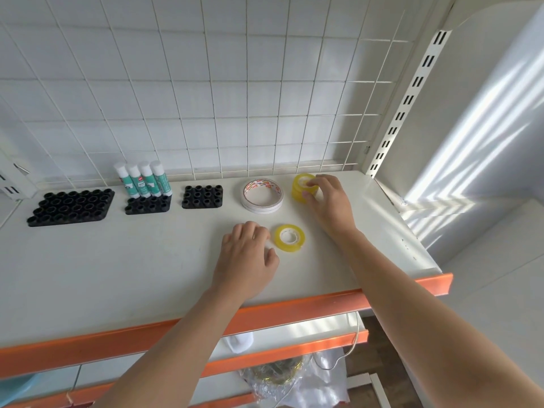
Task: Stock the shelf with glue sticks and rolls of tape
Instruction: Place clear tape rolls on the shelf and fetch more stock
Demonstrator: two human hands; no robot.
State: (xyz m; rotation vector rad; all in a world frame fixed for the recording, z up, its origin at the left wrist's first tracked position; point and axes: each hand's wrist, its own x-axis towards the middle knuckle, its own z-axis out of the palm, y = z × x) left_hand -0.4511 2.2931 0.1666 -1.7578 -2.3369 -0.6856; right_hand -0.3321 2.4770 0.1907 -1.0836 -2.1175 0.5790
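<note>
On the white shelf (117, 260) a stack of yellow tape rolls (300, 188) stands near the back right; my right hand (326, 201) pinches its top with fingertips and thumb. A single yellow tape roll (290, 237) lies flat toward the front. My left hand (248, 254) rests on the shelf just left of it, fingers loosely curled, holding nothing. A wide white double-sided tape roll (263, 195) lies flat at the back. Several glue sticks (142, 179) stand upright in the middle black holder (148, 205).
A large empty black holder (70, 206) sits at the left, a small one (202, 196) right of the glue sticks. A wire grid (235, 98) backs the shelf. The shelf's orange front lip (265, 313) runs below; lower shelves hold plastic bags (282, 378).
</note>
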